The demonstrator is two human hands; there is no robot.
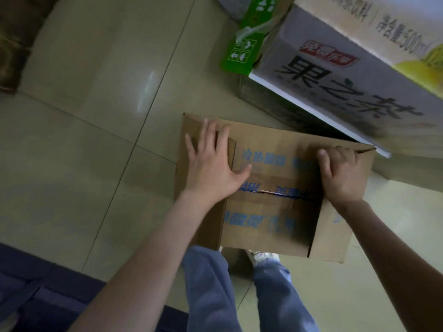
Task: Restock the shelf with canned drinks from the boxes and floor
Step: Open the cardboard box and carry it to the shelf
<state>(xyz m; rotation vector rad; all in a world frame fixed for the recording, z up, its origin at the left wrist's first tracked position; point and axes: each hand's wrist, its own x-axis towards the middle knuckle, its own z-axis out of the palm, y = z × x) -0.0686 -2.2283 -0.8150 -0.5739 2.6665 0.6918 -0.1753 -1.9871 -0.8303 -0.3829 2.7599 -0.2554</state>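
**A:** First entry, the grip?
**B:** Left hand: flat, fingers spread, pressing on the left flap of the cardboard box. Right hand: fingers curled over the box's far right rim, gripping it.
**A:** Surrounding items?
**B:** Printed tea-drink carton, large black characters, just beyond the box's far right corner. Green carton behind it. Jeans and a white shoe at the box's near edge.
**A:** The box itself?
**B:** Brown corrugated, open upward, directly before the person's legs; blurred blue lettering on its taped inner bottom.
**A:** Floor?
**B:** Pale glossy tiles; dark blue mat, lower left.
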